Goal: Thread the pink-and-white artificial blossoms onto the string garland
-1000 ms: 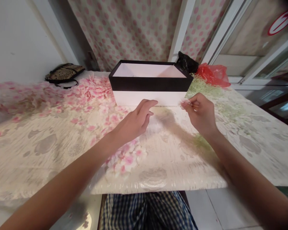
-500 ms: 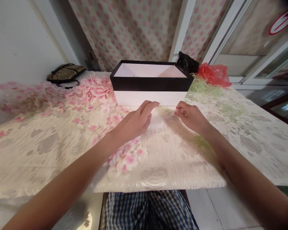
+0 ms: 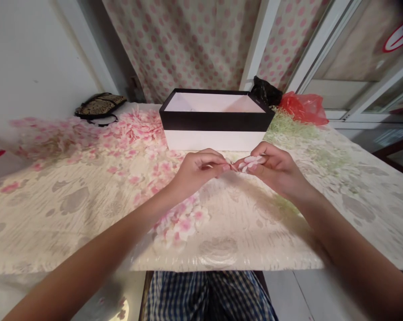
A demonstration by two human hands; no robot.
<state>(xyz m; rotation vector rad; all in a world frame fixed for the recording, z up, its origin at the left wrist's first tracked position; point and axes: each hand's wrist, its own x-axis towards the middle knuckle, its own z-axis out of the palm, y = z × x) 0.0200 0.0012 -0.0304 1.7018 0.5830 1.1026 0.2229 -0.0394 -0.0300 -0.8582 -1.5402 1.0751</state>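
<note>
In front of the box, my right hand is closed on a pale pink-and-white artificial flower, its petals showing between thumb and fingers. My left hand meets it from the other side, thumb and fingertips pinched on the flower's near end; the exact grip is partly hidden. A cluster of pink-and-white artificial flowers lies on the tablecloth below my left wrist. Just beyond both hands stands a white box with a black rim, its top uncovered.
Loose pink petals spread across the left of the table. Green shredded strands lie at the right, beside a red plastic bag and a black bag. A patterned pouch rests at the back left. A curtain hangs behind.
My hands have come together, and my left fingers have closed into a pinch. The flower in my right hand now shows clearly. The view has shifted slightly.
</note>
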